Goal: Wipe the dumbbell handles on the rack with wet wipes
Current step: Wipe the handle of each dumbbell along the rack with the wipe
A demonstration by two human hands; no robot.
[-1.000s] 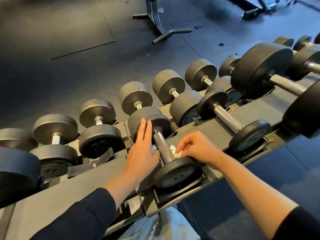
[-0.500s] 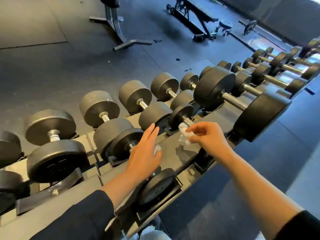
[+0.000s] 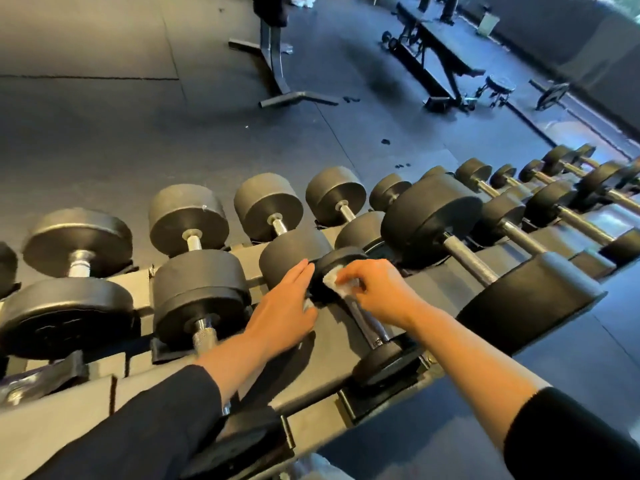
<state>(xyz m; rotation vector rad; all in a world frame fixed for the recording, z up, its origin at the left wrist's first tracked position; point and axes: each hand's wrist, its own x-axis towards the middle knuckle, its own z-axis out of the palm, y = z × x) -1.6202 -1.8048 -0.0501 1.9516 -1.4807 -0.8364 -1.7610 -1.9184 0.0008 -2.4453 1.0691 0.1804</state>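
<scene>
While rack [image 3: 311, 375] holds dumbbell [image 3: 367, 323], R hand [image 3: 381, 292] grip pinches wipe [image 3: 337, 284] on handle; L hand [image 3: 284, 313] flat, fingers straight.

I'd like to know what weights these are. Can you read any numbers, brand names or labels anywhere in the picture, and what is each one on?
No text can be read in this view.
The dumbbell under the wet wipe: its end cap faces away, no number shows.
The larger dumbbell at far left: faint marks on its end face, too dark and blurred to read.
The rack: no label seen.
</scene>
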